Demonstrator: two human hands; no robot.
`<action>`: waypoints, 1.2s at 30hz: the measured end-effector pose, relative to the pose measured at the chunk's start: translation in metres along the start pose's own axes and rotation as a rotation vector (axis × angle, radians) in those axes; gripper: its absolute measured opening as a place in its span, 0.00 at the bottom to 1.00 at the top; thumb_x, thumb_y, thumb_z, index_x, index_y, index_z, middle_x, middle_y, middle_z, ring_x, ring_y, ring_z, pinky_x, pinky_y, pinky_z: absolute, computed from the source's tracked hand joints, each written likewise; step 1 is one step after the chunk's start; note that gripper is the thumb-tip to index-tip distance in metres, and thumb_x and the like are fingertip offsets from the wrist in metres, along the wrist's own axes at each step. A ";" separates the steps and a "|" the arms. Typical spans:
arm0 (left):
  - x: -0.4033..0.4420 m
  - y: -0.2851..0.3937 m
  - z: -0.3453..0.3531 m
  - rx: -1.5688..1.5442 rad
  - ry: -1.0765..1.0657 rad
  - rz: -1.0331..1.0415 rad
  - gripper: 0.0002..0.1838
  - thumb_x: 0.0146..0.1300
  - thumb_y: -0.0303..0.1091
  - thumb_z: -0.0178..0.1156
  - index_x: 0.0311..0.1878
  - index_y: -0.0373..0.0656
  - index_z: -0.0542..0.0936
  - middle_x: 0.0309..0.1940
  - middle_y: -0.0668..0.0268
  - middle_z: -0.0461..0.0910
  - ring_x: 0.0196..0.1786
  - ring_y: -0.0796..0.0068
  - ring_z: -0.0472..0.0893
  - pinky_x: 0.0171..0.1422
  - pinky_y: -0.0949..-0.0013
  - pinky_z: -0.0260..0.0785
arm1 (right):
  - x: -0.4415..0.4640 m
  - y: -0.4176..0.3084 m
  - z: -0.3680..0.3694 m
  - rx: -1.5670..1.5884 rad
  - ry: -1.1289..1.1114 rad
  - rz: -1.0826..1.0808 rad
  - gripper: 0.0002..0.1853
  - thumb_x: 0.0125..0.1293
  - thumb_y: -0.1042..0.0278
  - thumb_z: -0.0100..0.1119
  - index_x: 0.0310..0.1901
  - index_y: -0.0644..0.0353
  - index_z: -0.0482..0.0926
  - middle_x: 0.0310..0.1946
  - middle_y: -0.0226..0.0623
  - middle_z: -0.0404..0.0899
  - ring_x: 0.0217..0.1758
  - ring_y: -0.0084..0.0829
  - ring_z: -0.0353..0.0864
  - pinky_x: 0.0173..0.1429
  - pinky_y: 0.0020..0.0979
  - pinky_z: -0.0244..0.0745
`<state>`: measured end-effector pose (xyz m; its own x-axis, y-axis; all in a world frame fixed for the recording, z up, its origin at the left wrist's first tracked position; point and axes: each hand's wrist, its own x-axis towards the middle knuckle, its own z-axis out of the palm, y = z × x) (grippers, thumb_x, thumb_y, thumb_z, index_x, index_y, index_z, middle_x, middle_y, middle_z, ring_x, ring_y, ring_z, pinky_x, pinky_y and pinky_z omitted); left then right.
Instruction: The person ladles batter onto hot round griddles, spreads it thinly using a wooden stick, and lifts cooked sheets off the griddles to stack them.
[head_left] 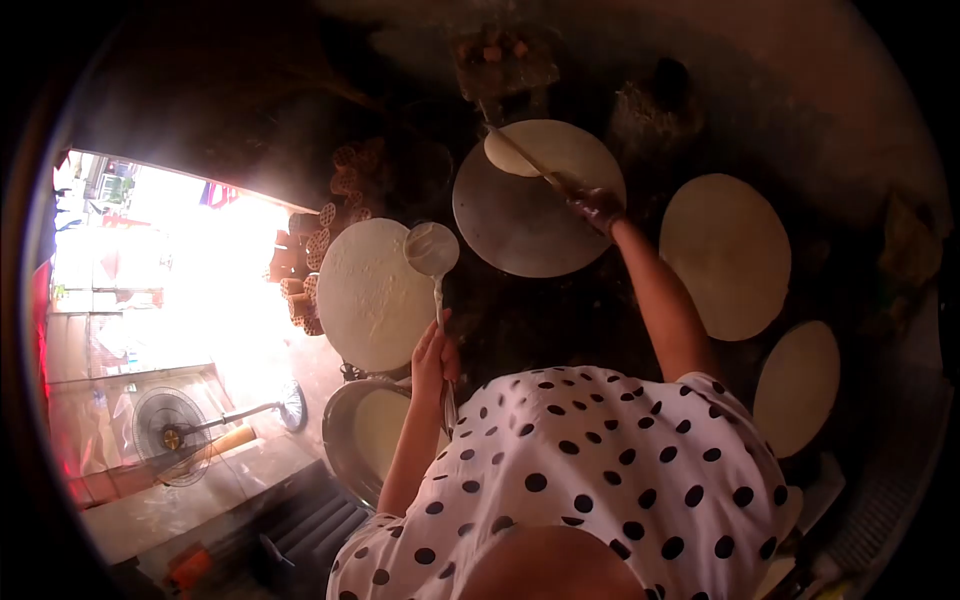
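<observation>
My left hand is closed round the handle of a ladle, whose round bowl is over the right edge of a batter-covered round griddle. Below it stands a metal pot of pale batter. At the upper middle, my right hand grips a long thin stick that reaches across a dark round griddle. Pale batter or a thin sheet covers this griddle's upper part, and the stick's far end lies over it.
Two more pale round sheets, one upper and one lower, lie at the right. Perforated cylindrical briquettes are stacked beside the left griddle. A standing fan is at the lower left, near a bright opening.
</observation>
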<state>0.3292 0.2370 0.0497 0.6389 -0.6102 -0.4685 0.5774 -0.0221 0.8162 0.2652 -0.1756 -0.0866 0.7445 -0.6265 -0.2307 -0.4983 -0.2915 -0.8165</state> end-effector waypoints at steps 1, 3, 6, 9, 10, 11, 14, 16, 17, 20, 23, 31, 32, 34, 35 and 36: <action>-0.006 0.000 0.000 0.001 0.003 0.002 0.22 0.74 0.37 0.44 0.68 0.41 0.63 0.18 0.75 0.60 0.12 0.84 0.60 0.15 0.79 0.56 | -0.005 0.004 -0.013 0.056 -0.037 -0.013 0.21 0.60 0.50 0.59 0.47 0.58 0.82 0.36 0.43 0.83 0.41 0.38 0.82 0.46 0.36 0.74; -0.015 0.003 -0.001 -0.030 0.010 0.017 0.22 0.74 0.37 0.43 0.68 0.41 0.63 0.17 0.75 0.59 0.12 0.84 0.60 0.14 0.78 0.56 | -0.017 0.007 -0.029 0.116 0.111 0.036 0.21 0.59 0.51 0.61 0.47 0.59 0.83 0.33 0.41 0.84 0.38 0.34 0.83 0.43 0.34 0.75; -0.016 -0.005 -0.012 -0.079 0.034 0.005 0.22 0.74 0.37 0.43 0.68 0.42 0.63 0.17 0.75 0.59 0.12 0.84 0.59 0.14 0.77 0.56 | 0.012 0.046 -0.007 0.026 0.211 0.093 0.22 0.60 0.52 0.59 0.51 0.58 0.80 0.43 0.42 0.82 0.45 0.38 0.81 0.49 0.36 0.74; -0.016 -0.010 -0.015 -0.144 0.046 -0.033 0.22 0.74 0.36 0.42 0.69 0.44 0.62 0.17 0.75 0.58 0.12 0.84 0.58 0.15 0.77 0.56 | 0.014 0.009 0.011 -0.152 0.089 0.138 0.24 0.61 0.54 0.58 0.56 0.57 0.77 0.52 0.42 0.79 0.52 0.40 0.80 0.54 0.37 0.74; -0.014 -0.012 -0.017 -0.141 0.046 -0.035 0.22 0.74 0.36 0.42 0.69 0.44 0.62 0.17 0.75 0.58 0.12 0.84 0.58 0.15 0.77 0.56 | 0.010 -0.010 0.013 -0.235 0.042 0.179 0.24 0.60 0.55 0.59 0.56 0.57 0.77 0.52 0.41 0.80 0.53 0.40 0.80 0.54 0.36 0.74; -0.014 -0.012 -0.019 -0.187 0.038 -0.049 0.22 0.74 0.36 0.42 0.69 0.44 0.62 0.17 0.75 0.58 0.12 0.84 0.58 0.15 0.77 0.56 | 0.012 -0.008 0.015 -0.232 0.043 0.180 0.24 0.60 0.55 0.59 0.56 0.57 0.77 0.52 0.41 0.80 0.53 0.40 0.80 0.54 0.36 0.74; -0.014 -0.012 -0.018 -0.254 0.037 -0.070 0.21 0.74 0.35 0.41 0.69 0.44 0.62 0.17 0.75 0.58 0.12 0.84 0.58 0.15 0.77 0.56 | 0.017 -0.005 0.013 -0.101 -0.098 0.118 0.23 0.60 0.55 0.60 0.55 0.56 0.78 0.51 0.40 0.81 0.53 0.38 0.80 0.55 0.34 0.74; -0.012 -0.012 -0.018 -0.278 0.045 -0.068 0.21 0.74 0.35 0.41 0.69 0.45 0.62 0.17 0.75 0.58 0.13 0.84 0.58 0.15 0.77 0.56 | 0.012 0.012 -0.016 0.250 -0.277 0.089 0.21 0.62 0.54 0.58 0.53 0.53 0.80 0.47 0.40 0.82 0.51 0.37 0.81 0.55 0.34 0.74; -0.013 -0.014 -0.018 -0.264 0.033 -0.047 0.22 0.74 0.35 0.42 0.69 0.45 0.62 0.18 0.76 0.59 0.13 0.85 0.59 0.15 0.78 0.55 | 0.032 0.044 -0.005 0.256 -0.211 -0.066 0.21 0.64 0.53 0.55 0.53 0.56 0.80 0.47 0.41 0.82 0.49 0.38 0.81 0.52 0.34 0.75; -0.014 -0.019 -0.028 -0.254 -0.003 -0.004 0.23 0.74 0.36 0.43 0.70 0.45 0.60 0.20 0.76 0.61 0.13 0.85 0.60 0.15 0.79 0.56 | 0.025 0.030 -0.017 0.078 0.061 0.031 0.22 0.65 0.49 0.52 0.52 0.55 0.79 0.47 0.43 0.81 0.50 0.41 0.80 0.54 0.36 0.74; -0.014 -0.020 -0.029 -0.284 -0.014 -0.021 0.24 0.74 0.36 0.43 0.70 0.45 0.59 0.20 0.76 0.61 0.13 0.85 0.61 0.15 0.79 0.57 | 0.021 0.001 0.000 -0.274 0.035 0.111 0.23 0.63 0.48 0.52 0.52 0.55 0.78 0.50 0.45 0.79 0.53 0.46 0.78 0.58 0.39 0.72; -0.013 -0.020 -0.026 -0.357 0.020 -0.041 0.21 0.74 0.35 0.41 0.69 0.48 0.63 0.19 0.75 0.59 0.13 0.84 0.58 0.16 0.77 0.53 | 0.033 0.042 0.002 0.122 -0.035 -0.134 0.21 0.60 0.50 0.60 0.49 0.53 0.82 0.43 0.44 0.83 0.47 0.41 0.82 0.50 0.38 0.73; -0.017 -0.020 -0.025 -0.366 0.022 -0.036 0.21 0.74 0.35 0.41 0.69 0.48 0.62 0.18 0.75 0.58 0.13 0.84 0.58 0.16 0.77 0.53 | 0.034 0.041 -0.001 0.312 0.013 -0.022 0.20 0.60 0.49 0.59 0.48 0.53 0.82 0.42 0.44 0.83 0.46 0.41 0.82 0.50 0.38 0.73; -0.018 -0.024 -0.026 -0.342 0.041 -0.041 0.21 0.74 0.36 0.41 0.69 0.48 0.63 0.18 0.75 0.58 0.13 0.84 0.57 0.16 0.77 0.53 | 0.036 0.034 0.002 0.171 0.176 0.023 0.20 0.60 0.48 0.58 0.46 0.54 0.82 0.41 0.44 0.83 0.47 0.40 0.82 0.49 0.37 0.74; -0.018 -0.024 -0.026 -0.316 0.048 -0.043 0.21 0.74 0.36 0.41 0.69 0.48 0.63 0.18 0.75 0.58 0.13 0.84 0.57 0.16 0.77 0.53 | 0.025 0.014 0.000 -0.146 0.092 0.021 0.21 0.61 0.46 0.57 0.46 0.55 0.82 0.41 0.45 0.83 0.47 0.39 0.82 0.49 0.36 0.74; -0.017 -0.022 -0.023 -0.316 0.047 -0.045 0.21 0.74 0.36 0.41 0.69 0.48 0.63 0.18 0.75 0.58 0.13 0.84 0.57 0.16 0.77 0.53 | 0.017 -0.002 0.002 -0.463 0.007 0.016 0.22 0.61 0.45 0.56 0.46 0.56 0.82 0.41 0.46 0.83 0.47 0.39 0.82 0.49 0.36 0.74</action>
<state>0.3171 0.2658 0.0318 0.6279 -0.5768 -0.5225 0.7300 0.2038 0.6523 0.2797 -0.1843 -0.0896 0.7329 -0.6381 -0.2360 -0.6568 -0.5731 -0.4901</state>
